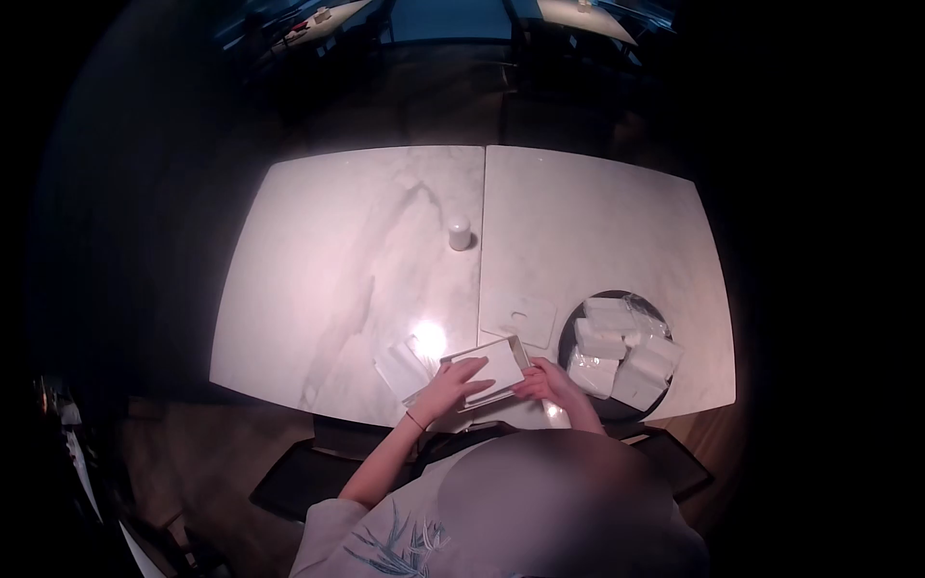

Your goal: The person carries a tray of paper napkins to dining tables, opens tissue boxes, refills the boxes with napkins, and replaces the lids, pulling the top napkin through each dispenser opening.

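An open box with white contents lies tilted at the near edge of the marble table. My left hand reaches over its left side, with the fingers apart and resting on the white contents. At the right end of the box, my right hand has its fingers closed on the side. White packets lie just left of the box under a bright glare. Behind the box is a flat white piece with a small oval mark.
A round dark tray at the right holds several white wrapped packets. A small white cylinder stands near the middle seam of the table. Dark chairs are at the near edge.
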The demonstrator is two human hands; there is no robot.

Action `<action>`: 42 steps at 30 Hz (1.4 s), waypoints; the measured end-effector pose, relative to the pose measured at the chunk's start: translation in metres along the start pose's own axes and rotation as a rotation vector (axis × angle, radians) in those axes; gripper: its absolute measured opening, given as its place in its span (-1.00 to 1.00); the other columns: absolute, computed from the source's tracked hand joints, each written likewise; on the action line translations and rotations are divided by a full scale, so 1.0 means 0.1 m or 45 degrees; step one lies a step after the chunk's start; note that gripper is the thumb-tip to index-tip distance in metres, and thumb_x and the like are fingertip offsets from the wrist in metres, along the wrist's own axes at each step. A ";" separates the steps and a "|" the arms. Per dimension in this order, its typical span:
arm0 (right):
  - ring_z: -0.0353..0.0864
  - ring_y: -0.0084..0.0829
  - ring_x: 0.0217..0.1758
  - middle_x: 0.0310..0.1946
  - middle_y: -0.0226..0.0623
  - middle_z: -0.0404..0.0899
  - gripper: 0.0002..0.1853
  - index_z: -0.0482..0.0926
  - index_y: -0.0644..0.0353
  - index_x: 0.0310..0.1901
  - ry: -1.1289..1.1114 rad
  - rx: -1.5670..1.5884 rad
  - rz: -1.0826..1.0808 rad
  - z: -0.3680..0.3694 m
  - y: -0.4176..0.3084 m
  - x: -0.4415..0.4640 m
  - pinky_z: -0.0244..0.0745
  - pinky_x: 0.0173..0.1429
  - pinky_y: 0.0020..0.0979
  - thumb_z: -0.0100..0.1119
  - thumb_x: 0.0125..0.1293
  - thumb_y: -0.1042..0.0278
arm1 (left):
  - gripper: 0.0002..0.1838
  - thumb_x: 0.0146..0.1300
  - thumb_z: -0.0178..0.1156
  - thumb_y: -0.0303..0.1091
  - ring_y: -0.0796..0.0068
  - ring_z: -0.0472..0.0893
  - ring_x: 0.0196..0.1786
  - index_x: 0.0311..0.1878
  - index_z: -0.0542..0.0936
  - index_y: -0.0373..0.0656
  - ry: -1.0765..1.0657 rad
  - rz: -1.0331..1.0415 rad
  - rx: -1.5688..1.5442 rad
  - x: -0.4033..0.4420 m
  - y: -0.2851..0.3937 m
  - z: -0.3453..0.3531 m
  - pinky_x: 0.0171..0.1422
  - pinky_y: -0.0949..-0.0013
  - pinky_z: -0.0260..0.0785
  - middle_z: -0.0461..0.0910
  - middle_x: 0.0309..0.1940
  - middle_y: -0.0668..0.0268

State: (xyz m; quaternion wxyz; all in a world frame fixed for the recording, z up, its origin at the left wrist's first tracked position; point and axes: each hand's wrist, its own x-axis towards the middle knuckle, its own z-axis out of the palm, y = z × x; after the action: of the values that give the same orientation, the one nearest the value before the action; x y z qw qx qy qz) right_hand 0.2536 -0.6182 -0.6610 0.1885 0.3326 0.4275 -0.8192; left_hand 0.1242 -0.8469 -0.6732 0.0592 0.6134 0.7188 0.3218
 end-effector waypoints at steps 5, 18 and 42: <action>0.61 -0.28 -0.40 -0.45 -0.15 0.63 -0.62 0.47 0.35 -0.10 0.493 -0.703 -0.221 -0.21 -0.27 0.24 0.51 -0.30 -0.32 0.03 0.21 0.17 | -0.48 -0.11 0.08 -0.57 0.17 0.23 0.30 0.00 0.58 0.08 -0.054 -0.236 -0.006 -0.11 0.12 0.00 0.22 0.18 0.12 0.29 0.24 0.20; -0.01 -0.05 0.37 0.29 0.01 0.04 0.10 0.10 -0.01 0.35 0.719 -2.348 -0.608 -0.34 -0.23 0.85 0.02 0.33 -0.07 0.39 -0.28 -0.21 | -0.54 0.24 0.03 -0.10 0.12 0.10 0.39 0.24 0.36 0.34 -0.099 -0.278 0.289 -0.28 0.51 0.20 0.26 0.07 0.13 0.06 0.36 0.09; 0.02 0.01 0.36 0.27 0.05 0.08 -0.02 0.21 -0.15 0.32 -0.188 -2.308 -1.082 0.43 0.10 -0.02 -0.01 0.36 -0.03 0.35 -0.24 -0.17 | -0.75 0.24 0.14 -0.25 0.63 0.51 -0.39 -0.16 0.48 -0.25 0.678 -1.231 -1.049 -1.09 0.31 0.41 -0.30 0.53 0.36 0.55 -0.36 0.34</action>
State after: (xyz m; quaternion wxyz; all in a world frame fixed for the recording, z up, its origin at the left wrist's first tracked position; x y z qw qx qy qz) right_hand 0.2444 -0.6590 -0.6481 0.0887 -0.1685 0.9606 -0.2024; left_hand 0.1962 -0.9295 -0.7226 0.2461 0.0513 0.7208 0.6460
